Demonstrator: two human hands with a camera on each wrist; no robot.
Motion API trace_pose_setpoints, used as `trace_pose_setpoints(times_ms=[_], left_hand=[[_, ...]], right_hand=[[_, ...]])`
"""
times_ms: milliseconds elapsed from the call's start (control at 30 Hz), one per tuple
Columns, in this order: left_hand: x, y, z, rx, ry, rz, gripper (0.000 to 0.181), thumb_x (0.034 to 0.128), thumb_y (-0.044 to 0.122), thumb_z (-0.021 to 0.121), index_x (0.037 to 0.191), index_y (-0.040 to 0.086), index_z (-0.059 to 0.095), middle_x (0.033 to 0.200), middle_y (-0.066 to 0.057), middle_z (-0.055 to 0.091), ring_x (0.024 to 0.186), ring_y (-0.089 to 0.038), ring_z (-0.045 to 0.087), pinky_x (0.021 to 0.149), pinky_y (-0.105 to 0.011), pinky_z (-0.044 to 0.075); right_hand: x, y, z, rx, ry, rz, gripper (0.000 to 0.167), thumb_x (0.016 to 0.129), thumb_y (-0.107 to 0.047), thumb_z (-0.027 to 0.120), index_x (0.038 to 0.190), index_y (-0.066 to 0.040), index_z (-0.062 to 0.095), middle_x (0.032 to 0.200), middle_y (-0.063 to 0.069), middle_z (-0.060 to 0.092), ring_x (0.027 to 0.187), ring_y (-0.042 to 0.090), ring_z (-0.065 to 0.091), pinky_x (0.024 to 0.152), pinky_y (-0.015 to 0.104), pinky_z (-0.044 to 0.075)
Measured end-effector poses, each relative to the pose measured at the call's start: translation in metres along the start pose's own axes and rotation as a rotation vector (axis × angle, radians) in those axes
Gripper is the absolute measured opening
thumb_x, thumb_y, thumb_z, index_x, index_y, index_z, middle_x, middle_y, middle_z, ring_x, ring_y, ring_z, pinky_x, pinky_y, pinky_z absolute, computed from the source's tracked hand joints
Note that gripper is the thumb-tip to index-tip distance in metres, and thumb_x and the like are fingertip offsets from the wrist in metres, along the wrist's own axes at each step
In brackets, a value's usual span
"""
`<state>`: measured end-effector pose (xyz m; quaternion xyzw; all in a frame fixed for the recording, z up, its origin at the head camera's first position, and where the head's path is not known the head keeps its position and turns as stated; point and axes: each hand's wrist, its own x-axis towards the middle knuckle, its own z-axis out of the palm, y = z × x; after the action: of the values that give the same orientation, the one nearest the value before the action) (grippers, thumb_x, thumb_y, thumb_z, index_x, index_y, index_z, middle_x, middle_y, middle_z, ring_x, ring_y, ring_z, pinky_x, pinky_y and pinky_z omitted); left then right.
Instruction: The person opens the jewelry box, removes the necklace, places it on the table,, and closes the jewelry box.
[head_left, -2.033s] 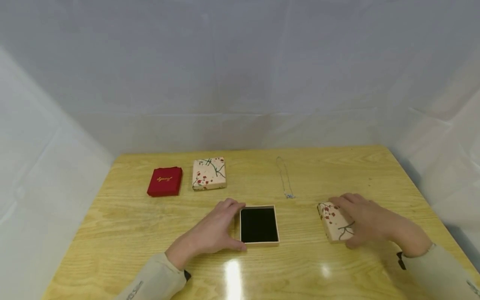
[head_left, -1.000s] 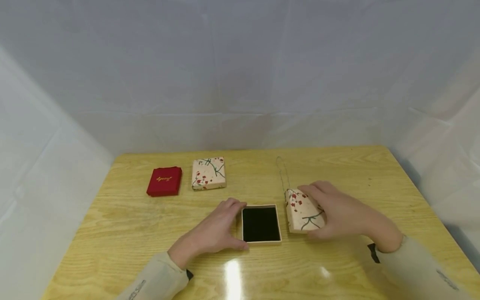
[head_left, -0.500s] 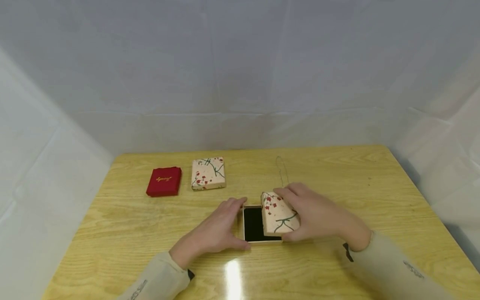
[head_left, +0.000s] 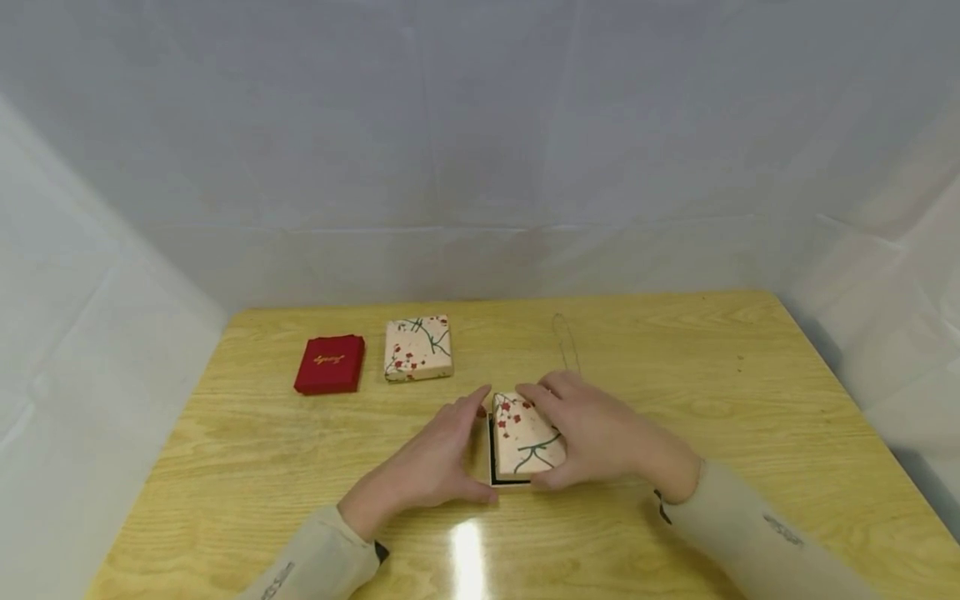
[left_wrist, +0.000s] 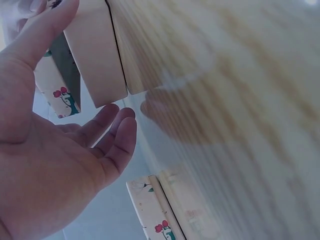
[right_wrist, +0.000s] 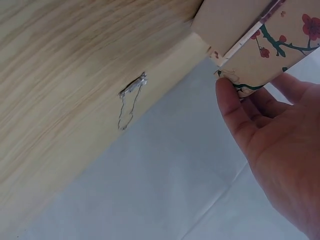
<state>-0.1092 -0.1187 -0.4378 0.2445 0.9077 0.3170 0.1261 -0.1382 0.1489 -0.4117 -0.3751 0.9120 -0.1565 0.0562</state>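
Note:
My right hand (head_left: 592, 433) grips a cream box lid (head_left: 525, 442) printed with red blossoms and green branches. The lid sits slightly askew over the open box base (head_left: 510, 486), leaving a dark strip of the inside showing along the left and front. In the left wrist view a gap shows between the patterned lid (left_wrist: 59, 92) and the plain base (left_wrist: 97, 55). My left hand (head_left: 420, 467) holds the base from its left side, thumb at the near corner and fingers at the far one. Beyond the right hand lies a thin silver necklace (head_left: 566, 342), its pendant (right_wrist: 133, 85) visible in the right wrist view.
A red box (head_left: 329, 364) with gold lettering lies at the back left of the wooden table (head_left: 712, 375). Beside it is another blossom-patterned box (head_left: 418, 347). White sheeting (head_left: 480, 150) hangs behind the table and along both sides.
My right hand has carried the lid leftward from the right side of the table to above the base. The left hand has stayed at the base, which has shifted slightly right.

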Motion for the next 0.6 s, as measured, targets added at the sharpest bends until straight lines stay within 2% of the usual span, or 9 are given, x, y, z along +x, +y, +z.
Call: trace_pose_setpoints(times_ms=[100,300,600], left_hand=[[0.0002,-0.0003,0.0,-0.008,0.001,0.009,0.142,0.0651,0.04,0.102,0.17,0.006,0.012,0.158,-0.017,0.047,0.145,-0.033,0.045,0.123,-0.05,0.035],[0.0005,-0.0007,-0.0003,-0.004,-0.008,0.01,0.141,0.0673,0.04,0.102,0.17,0.009,0.01,0.161,-0.016,0.043,0.147,-0.034,0.041,0.123,-0.05,0.034],[0.0003,-0.0006,-0.0006,-0.01,-0.013,0.004,0.138,0.0689,0.039,0.101,0.17,0.01,0.012,0.168,-0.017,0.035,0.151,-0.035,0.037,0.124,-0.05,0.032]], right_hand=[[0.0031,-0.0017,0.0041,-0.003,-0.005,0.0,0.116,0.069,-0.067,0.088,0.16,-0.008,0.045,0.134,0.001,0.055,0.109,0.013,0.05,0.087,0.032,0.052],[0.0062,-0.0053,0.0087,-0.025,-0.003,-0.017,0.113,0.071,-0.068,0.086,0.158,-0.007,0.047,0.127,-0.001,0.056,0.101,0.012,0.048,0.077,0.027,0.049],[0.0074,-0.009,0.0097,-0.037,-0.033,0.013,0.112,0.072,-0.071,0.084,0.159,-0.011,0.047,0.127,-0.002,0.055,0.103,0.012,0.047,0.079,0.028,0.049]])
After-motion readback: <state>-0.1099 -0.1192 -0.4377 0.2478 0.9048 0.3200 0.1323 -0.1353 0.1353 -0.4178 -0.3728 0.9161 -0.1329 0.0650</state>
